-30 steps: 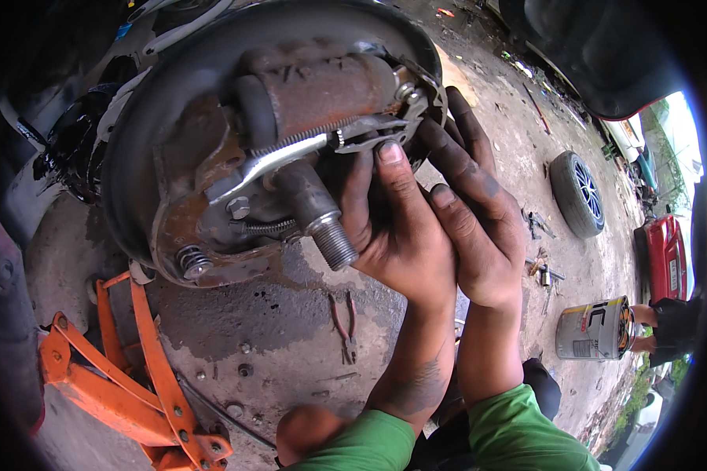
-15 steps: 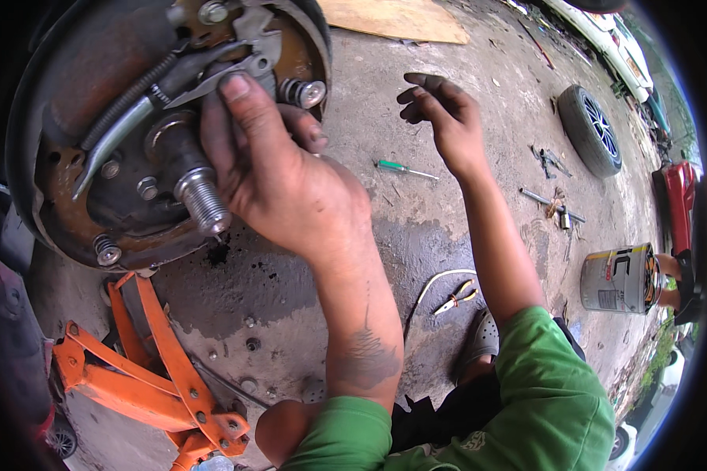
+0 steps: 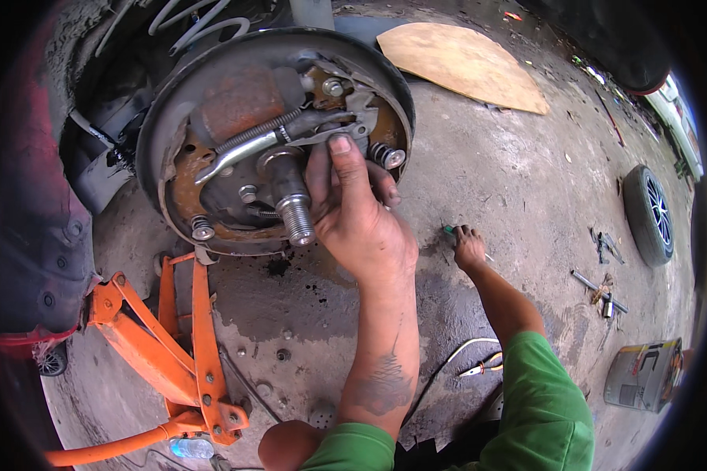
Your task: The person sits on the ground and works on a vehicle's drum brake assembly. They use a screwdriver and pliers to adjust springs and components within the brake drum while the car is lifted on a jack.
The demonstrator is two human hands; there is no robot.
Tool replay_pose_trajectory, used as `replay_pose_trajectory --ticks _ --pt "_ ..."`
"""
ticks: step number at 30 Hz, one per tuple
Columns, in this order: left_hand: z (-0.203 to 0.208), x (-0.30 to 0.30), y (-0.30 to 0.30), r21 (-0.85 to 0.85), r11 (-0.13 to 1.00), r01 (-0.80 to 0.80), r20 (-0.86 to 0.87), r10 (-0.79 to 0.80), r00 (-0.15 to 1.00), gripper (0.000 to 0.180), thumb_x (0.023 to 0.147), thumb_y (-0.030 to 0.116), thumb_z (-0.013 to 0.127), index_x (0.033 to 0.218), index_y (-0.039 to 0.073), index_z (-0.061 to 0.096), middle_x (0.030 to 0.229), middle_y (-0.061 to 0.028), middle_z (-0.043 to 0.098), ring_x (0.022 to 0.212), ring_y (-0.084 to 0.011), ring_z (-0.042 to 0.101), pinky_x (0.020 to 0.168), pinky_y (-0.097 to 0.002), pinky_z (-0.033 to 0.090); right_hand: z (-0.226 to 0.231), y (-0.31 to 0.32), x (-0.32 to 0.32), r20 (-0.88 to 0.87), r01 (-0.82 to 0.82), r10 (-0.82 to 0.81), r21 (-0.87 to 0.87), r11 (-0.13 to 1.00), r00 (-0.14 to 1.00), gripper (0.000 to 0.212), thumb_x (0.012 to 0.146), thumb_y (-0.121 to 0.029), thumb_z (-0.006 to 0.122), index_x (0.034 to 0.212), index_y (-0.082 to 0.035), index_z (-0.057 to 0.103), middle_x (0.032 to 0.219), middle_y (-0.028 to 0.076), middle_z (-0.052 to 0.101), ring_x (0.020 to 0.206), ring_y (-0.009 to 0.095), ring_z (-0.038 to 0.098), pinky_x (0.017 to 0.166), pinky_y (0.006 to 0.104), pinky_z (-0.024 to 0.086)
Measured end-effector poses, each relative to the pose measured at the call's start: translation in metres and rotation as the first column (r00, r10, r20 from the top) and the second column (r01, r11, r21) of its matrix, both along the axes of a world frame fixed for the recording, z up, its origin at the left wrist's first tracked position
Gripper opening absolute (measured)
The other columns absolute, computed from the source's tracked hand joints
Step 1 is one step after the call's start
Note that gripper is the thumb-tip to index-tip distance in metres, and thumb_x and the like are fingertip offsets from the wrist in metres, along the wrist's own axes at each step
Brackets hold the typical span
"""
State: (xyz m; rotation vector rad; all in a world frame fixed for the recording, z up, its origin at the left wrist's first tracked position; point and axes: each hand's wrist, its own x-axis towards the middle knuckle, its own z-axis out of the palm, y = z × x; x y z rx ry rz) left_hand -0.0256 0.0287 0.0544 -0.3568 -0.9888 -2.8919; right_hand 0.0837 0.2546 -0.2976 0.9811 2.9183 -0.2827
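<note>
A drum brake assembly (image 3: 236, 200) fills the upper left, with rusty brake shoes, coil springs and a threaded spindle (image 3: 297, 220) at its centre. My left hand (image 3: 361, 216) pinches a grey metal brake lever (image 3: 361, 118) at the assembly's upper right, thumb in front and fingers behind. Part of that lever is hidden by the hand. A long adjuster strut (image 3: 247, 149) and spring run leftward from there. Low on the right, my right hand (image 3: 469, 247) closes round a screwdriver (image 3: 448, 230) on the concrete; its green handle and thin shaft show on either side.
An orange floor jack (image 3: 200, 353) stands below the brake. Pliers (image 3: 481, 366), a wheel (image 3: 650, 216), a metal bar tool (image 3: 597, 290) and a bucket (image 3: 644, 375) lie or stand to the right. Wooden board (image 3: 463, 67) lies at the back. Loose nuts (image 3: 283, 355) dot the floor.
My right hand has gone from empty in the air down to the floor and closed on the screwdriver. My left hand keeps its pinch on the brake lever. The whole view has shifted.
</note>
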Motion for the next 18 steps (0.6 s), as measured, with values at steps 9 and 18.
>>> replay_pose_trajectory --ticks 9,18 --pt "0.002 0.002 -0.003 0.045 0.998 0.036 0.053 -0.038 0.998 0.021 0.098 0.021 0.063 0.110 0.004 0.066 0.086 0.0028 0.060 0.056 -0.0041 0.042 0.052 -0.0192 0.031 0.079 -0.006 0.008 0.001 0.229 -0.229 -0.068 0.971 0.973 0.049 0.075 -0.012 0.066 0.122 -0.003 0.057 0.116 0.022 0.059 0.107 0.039 0.062 0.087 0.0472 0.053" --pt "0.006 0.004 -0.007 0.014 0.999 0.047 0.087 -0.048 0.995 0.026 0.097 0.021 0.064 0.116 0.003 0.064 0.084 0.0032 0.058 0.060 -0.0042 0.044 0.053 -0.0203 0.031 0.269 -0.047 0.062 -0.789 -0.751 -0.612 -0.371 0.547 -0.056 0.033 0.085 -0.014 0.076 0.111 -0.001 0.059 0.101 0.019 0.069 0.078 0.022 0.067 0.072 0.0280 0.054"
